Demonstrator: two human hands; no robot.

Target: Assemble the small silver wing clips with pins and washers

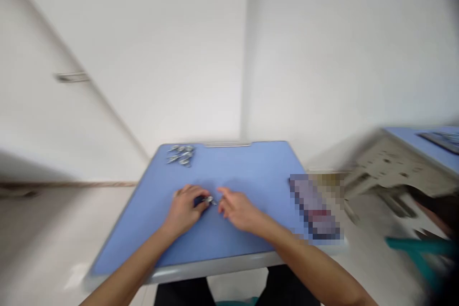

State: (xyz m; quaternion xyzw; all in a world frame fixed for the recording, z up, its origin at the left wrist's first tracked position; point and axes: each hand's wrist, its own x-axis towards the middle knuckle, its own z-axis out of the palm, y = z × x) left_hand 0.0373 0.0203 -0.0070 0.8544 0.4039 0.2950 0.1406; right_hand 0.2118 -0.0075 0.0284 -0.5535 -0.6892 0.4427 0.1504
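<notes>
Both my hands rest near the middle of a blue table. My left hand is curled, its fingertips pinched on a small shiny metal piece. My right hand lies just to the right of that piece with its fingers partly curled, holding nothing that I can see. The whole picture is smeared by motion. A small heap of several similar metal pieces lies at the table's far left corner, well away from both hands.
A blurred-out flat object lies at the table's right edge. A second blue table stands to the right, with a teal chair part below it. White walls stand behind, and a handle shows at left.
</notes>
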